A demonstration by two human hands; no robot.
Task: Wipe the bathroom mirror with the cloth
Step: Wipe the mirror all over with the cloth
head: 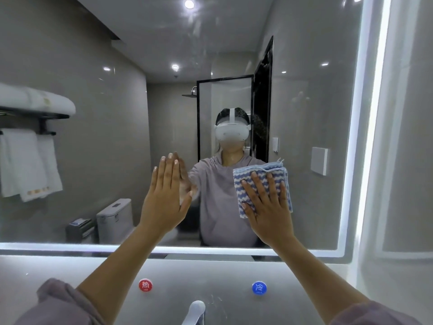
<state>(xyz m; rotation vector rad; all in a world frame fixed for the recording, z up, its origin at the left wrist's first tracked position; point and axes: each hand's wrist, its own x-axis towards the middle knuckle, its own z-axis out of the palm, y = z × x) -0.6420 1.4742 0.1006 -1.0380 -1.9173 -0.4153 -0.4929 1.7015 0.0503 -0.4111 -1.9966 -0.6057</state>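
The bathroom mirror [93, 160] fills most of the view, with a lit strip along its bottom and right edges. My right hand [267, 207] lies flat on a folded blue-and-white striped cloth [262, 170] and presses it against the glass, right of centre and low. My left hand [164, 195] is raised flat with its fingers together and its palm toward the glass, left of the cloth; its reflection meets it at the fingertips. Faint streaks show on the upper middle of the glass.
Below the mirror, a red hot-water label [145, 285] and a blue cold-water label [259, 288] sit on the grey wall panel. A chrome tap [195, 311] rises at the bottom centre. White towels [28, 160], a toilet and a shower door appear only as reflections.
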